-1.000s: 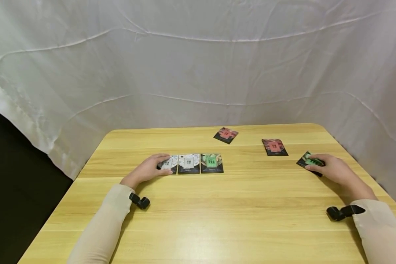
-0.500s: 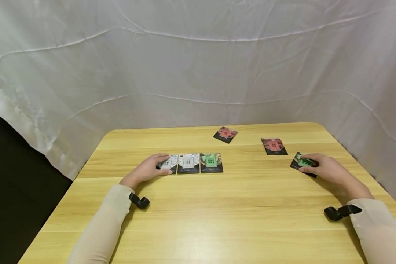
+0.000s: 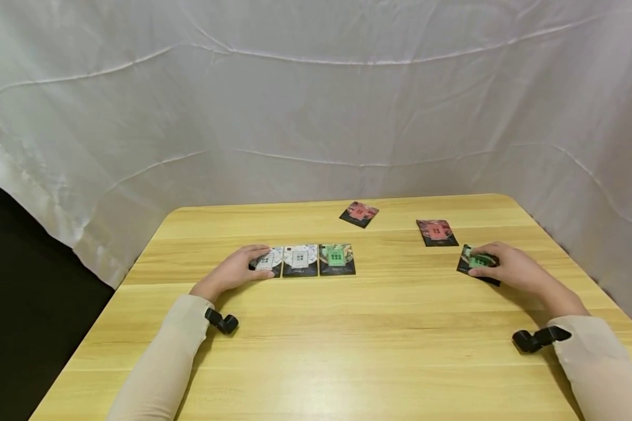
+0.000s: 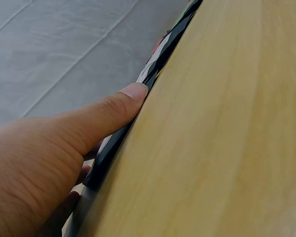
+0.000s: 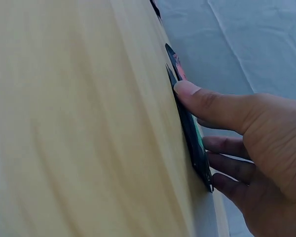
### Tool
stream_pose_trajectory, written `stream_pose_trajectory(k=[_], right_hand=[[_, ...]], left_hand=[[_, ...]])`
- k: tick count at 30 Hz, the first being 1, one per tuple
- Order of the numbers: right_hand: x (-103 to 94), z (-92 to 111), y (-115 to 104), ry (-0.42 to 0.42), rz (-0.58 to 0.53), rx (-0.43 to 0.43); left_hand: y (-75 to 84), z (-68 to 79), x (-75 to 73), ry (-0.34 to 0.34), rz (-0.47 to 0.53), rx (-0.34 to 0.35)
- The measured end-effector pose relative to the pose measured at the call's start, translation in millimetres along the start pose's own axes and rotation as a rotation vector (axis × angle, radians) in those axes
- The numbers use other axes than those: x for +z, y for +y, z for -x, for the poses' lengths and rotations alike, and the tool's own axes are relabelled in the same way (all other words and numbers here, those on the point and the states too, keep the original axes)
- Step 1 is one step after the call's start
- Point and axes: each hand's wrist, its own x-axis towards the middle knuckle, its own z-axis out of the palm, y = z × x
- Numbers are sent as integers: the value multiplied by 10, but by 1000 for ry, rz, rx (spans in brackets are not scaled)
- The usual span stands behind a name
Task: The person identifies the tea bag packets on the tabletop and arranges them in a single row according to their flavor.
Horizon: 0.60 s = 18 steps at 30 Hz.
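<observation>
Three flat square packets lie in a row on the wooden table: a white packet (image 3: 265, 264) at the left, another white packet (image 3: 300, 261) in the middle and a green packet (image 3: 337, 259) at the right. My left hand (image 3: 233, 270) grips the leftmost one, its thumb (image 4: 135, 92) at the near edge and the fingers over the far side. To the right, my right hand (image 3: 515, 269) holds a second green packet (image 3: 470, 261), lying askew, between thumb and fingers. In the right wrist view, this packet (image 5: 192, 138) is almost edge-on, close over the tabletop.
One red packet (image 3: 359, 214) lies tilted near the back of the table (image 3: 316, 345). Another red packet (image 3: 437, 233) is just behind and left of my right hand. A pale curtain (image 3: 316, 117) hangs behind the table, and a dark area borders its left side.
My right hand has moved left with the green packet, which now lies nearer the red packet. My left hand has stayed on the leftmost white packet.
</observation>
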Motion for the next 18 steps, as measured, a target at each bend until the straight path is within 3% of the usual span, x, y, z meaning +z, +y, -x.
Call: stream_pose_trajectory(k=[18], right_hand=[[19,16,-246,-74,13,-68]], left_hand=[[-1,7,-8,3,8,6]])
